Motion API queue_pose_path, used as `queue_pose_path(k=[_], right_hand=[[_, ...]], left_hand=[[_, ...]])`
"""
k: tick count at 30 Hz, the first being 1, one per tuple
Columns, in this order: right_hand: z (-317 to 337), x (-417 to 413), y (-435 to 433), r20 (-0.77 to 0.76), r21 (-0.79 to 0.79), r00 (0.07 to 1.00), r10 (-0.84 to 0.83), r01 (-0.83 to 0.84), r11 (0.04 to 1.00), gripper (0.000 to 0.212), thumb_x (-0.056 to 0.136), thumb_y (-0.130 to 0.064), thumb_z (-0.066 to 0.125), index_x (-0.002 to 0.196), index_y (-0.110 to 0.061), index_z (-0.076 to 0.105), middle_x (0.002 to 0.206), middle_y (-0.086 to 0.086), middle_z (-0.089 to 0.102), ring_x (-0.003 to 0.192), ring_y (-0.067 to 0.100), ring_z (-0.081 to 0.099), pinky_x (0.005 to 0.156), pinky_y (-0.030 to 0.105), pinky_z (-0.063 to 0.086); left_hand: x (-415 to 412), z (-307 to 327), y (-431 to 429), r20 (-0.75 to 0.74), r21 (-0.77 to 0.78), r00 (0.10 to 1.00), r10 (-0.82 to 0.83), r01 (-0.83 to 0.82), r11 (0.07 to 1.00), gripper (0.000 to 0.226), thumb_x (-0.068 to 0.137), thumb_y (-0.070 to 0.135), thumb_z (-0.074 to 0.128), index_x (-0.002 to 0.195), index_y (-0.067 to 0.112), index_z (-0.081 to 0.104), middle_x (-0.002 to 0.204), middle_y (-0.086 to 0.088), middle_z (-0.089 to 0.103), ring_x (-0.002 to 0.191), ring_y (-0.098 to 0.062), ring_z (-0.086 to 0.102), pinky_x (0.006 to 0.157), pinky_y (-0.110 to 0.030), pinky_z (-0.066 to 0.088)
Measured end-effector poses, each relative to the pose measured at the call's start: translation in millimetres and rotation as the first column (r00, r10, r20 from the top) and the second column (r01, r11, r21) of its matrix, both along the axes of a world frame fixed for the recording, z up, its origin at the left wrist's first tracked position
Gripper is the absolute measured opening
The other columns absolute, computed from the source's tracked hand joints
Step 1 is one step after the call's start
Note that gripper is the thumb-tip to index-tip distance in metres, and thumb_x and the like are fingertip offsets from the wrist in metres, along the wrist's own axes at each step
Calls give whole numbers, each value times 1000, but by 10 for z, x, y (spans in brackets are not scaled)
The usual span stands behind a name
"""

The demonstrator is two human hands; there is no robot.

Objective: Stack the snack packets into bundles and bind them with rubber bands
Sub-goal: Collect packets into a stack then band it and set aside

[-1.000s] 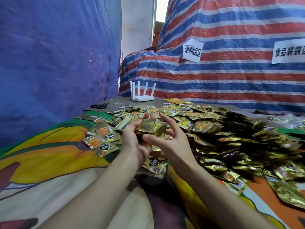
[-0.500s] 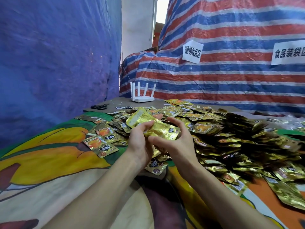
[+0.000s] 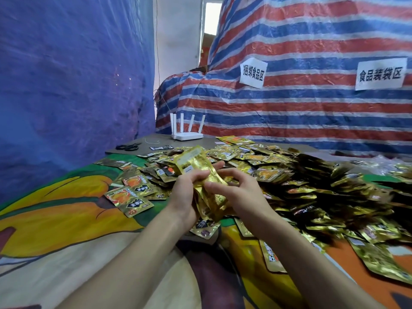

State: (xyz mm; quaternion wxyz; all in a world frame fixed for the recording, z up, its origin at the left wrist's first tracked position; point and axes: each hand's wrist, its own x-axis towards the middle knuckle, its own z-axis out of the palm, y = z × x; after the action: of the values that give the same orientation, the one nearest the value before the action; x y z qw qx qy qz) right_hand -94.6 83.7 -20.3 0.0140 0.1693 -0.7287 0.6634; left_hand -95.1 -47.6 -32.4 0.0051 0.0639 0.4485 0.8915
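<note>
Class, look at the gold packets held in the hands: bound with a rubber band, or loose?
Loose. No band shows around the held packets; they splay unevenly between the left hand and right hand.

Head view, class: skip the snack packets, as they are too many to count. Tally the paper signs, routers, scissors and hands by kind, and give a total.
Paper signs: 2
Router: 1
Scissors: 1
Hands: 2, left hand and right hand, both gripping the packet stack
Total: 6
</note>
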Motion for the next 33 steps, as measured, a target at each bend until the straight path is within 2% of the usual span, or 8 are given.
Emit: queue_pose_path(k=[2, 5, 9, 15, 20, 24, 26, 33], right_hand=[[38, 0, 56, 0, 20, 1000, -23, 23, 1000, 33, 79, -14, 84, 109, -19, 72, 93, 3, 78, 85, 25, 76, 78, 54, 62], [104, -3, 170, -1, 13, 995, -104, 104, 994, 42, 76, -20, 88, 114, -18, 71, 102, 13, 75, 81, 29, 76, 64, 42, 63], [307, -115, 379, -202, 150, 915, -349, 381, 912, 45, 77, -29, 86, 114, -27, 61, 107, -2, 66, 91, 22, 70, 75, 42, 61], [786, -522, 746, -533, 411, 716, -451, 685, 602, 38, 85, -18, 71, 120, -21, 58, 100, 5, 63, 95, 31, 65, 83, 42, 54], [746, -752, 809, -552, 679, 752, -360, 656, 330, 5, 90, -17, 62, 89, -14, 58, 97, 11, 67, 79, 29, 55, 68, 33, 41], [619, -812, 794, -569, 810, 769, -291, 586, -34, 21, 93, -35, 54, 96, -14, 58, 128, 19, 57, 119, 36, 47, 93, 42, 41], [608, -823, 780, -588, 807, 766, -261, 578, -120, 29, 94, -42, 51, 100, -16, 61, 134, 18, 52, 127, 35, 39, 104, 46, 34], [566, -712, 454, -613, 768, 760, -214, 637, 61, 43, 90, -41, 54, 122, -14, 58, 134, 20, 52, 129, 38, 39, 106, 50, 32]], left_hand=[[0, -18, 42, 5, -88, 996, 94, -93, 992, 34, 91, 19, 61, 118, 4, 73, 117, -23, 70, 99, -41, 70, 93, -61, 54], [-3, -45, 115, 8, -148, 962, 273, -269, 952, 60, 70, 27, 85, 120, 0, 67, 109, -22, 72, 92, -39, 71, 88, -59, 57], [-14, -118, 124, -77, -297, 959, 273, -284, 912, 70, 61, 46, 81, 121, 14, 63, 113, -8, 74, 99, -28, 73, 83, -44, 60], [-80, -233, 122, -255, -478, 934, 250, -347, 807, 6, 93, 21, 69, 89, 21, 73, 96, -9, 73, 80, -20, 68, 67, -29, 55], [-86, -244, 118, -326, -531, 907, 266, -409, 742, 12, 93, 12, 68, 83, 17, 72, 85, -2, 69, 70, -16, 66, 59, -21, 50], [-106, -235, 85, -337, -593, 899, 280, -433, 678, 12, 94, 7, 64, 86, 14, 70, 90, -7, 69, 62, -11, 65, 58, -18, 47], [-106, -240, 79, -343, -622, 894, 289, -447, 643, 12, 94, 8, 63, 86, 15, 69, 91, -6, 68, 66, -13, 65, 59, -20, 48], [-134, -247, 62, -309, -758, 916, 257, -400, 514, 16, 92, 30, 71, 101, 20, 63, 104, 0, 62, 90, -13, 60, 68, -23, 47]])
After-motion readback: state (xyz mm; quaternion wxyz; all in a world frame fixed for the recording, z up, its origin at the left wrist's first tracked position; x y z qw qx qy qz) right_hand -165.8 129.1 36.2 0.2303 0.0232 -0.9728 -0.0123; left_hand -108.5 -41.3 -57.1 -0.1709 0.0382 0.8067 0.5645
